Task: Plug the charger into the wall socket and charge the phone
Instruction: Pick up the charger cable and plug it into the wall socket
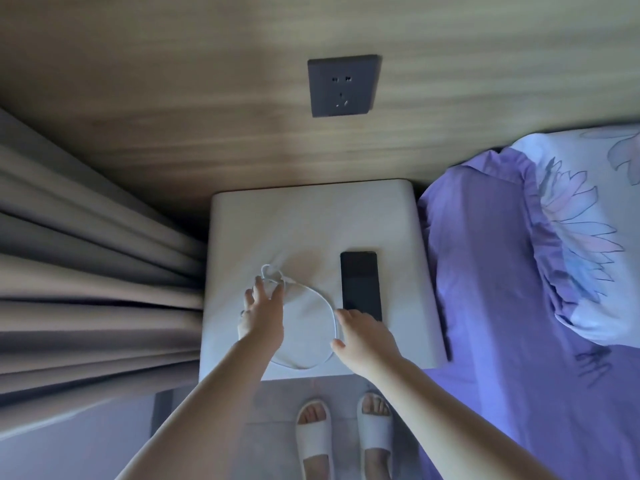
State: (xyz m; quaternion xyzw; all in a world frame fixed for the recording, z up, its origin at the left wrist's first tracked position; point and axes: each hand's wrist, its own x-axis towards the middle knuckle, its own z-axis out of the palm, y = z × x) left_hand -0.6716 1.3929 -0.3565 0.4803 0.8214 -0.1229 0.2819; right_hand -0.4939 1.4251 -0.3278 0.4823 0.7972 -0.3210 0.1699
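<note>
While both hands [261,311] [363,336] only reach, fingers spread, for the cable [322,299], socket [343,85] and phone [360,284] remain unconnected.

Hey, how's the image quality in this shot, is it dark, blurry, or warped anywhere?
Head view: dim, bluish light, no glare; wide-angle bending curves the curtain and wall panel edges; the wall socket and phone read clearly; the left hand is slightly motion-blurred over the white cable; the right hand casts only a soft shadow on the nightstand.
</note>
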